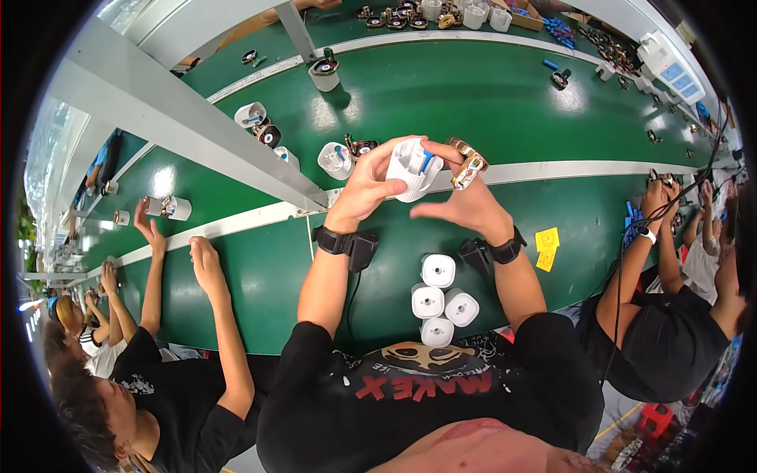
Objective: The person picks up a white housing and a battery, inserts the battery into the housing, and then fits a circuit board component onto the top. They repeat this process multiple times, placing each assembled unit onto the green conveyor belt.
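Observation:
In front of me, over the bench, my left hand (367, 183) is closed round a white ribbed plastic housing (408, 180), tilted with its mouth up and toward the right. Inside the mouth sits a blue cylindrical cell (426, 163). My right hand (471, 206) is at the housing's right side, thumb stretched out and apart, a fingertip at the mouth near the cell. A gold-rimmed round electronic module (470, 167) lies against its fingers; whether wires join it to the cell cannot be made out. Both wrists wear black straps with small boxes.
Several white housings (438, 270) stand grouped on the green bench near my chest. Yellow paper slips (546, 239) lie to the right. A pale rail (544, 171) crosses the bench, and a white post (197, 126) slants at left. Housings with modules (336, 160) stand beyond. Co-workers sit on both sides.

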A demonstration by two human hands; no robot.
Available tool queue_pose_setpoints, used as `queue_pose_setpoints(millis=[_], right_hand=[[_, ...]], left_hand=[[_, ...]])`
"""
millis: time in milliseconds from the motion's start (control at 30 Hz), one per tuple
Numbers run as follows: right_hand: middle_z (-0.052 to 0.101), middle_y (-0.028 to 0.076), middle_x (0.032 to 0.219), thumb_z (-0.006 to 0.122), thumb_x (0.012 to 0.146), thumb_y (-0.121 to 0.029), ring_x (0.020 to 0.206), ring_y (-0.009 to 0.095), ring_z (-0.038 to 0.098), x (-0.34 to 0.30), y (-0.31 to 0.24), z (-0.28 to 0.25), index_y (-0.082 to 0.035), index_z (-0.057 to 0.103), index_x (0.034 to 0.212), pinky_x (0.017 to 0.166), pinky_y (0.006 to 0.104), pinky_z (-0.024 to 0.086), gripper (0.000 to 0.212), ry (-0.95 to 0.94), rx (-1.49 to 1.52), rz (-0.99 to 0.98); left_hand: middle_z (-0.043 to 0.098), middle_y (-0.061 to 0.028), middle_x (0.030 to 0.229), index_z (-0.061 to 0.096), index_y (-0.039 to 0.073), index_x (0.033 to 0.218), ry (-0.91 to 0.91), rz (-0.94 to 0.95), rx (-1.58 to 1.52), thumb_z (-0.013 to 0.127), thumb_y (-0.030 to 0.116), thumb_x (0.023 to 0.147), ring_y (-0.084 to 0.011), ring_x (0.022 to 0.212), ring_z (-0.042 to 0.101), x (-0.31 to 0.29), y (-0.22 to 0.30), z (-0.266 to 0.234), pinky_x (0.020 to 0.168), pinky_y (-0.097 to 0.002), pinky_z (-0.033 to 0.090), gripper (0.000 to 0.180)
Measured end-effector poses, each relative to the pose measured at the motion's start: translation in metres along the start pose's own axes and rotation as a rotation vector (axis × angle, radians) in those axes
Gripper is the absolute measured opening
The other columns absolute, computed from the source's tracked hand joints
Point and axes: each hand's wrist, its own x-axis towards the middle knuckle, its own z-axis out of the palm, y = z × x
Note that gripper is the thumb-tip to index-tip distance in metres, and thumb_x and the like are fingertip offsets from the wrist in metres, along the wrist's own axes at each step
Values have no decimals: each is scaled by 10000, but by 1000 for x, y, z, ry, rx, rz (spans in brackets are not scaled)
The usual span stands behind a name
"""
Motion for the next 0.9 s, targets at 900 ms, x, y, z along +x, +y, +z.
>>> queue_pose_setpoints(millis=[900], right_hand=[[644,62,950,819,586,-85,821,234,603,3,18,1,-118,527,1207,702,339,490,688,241,-469,-252]], left_hand=[[486,-92,1319,324,-3,1396,-98,38,-224,700,276,829,-210,1219,474,3,-12,12,1035,-362,367,735]])
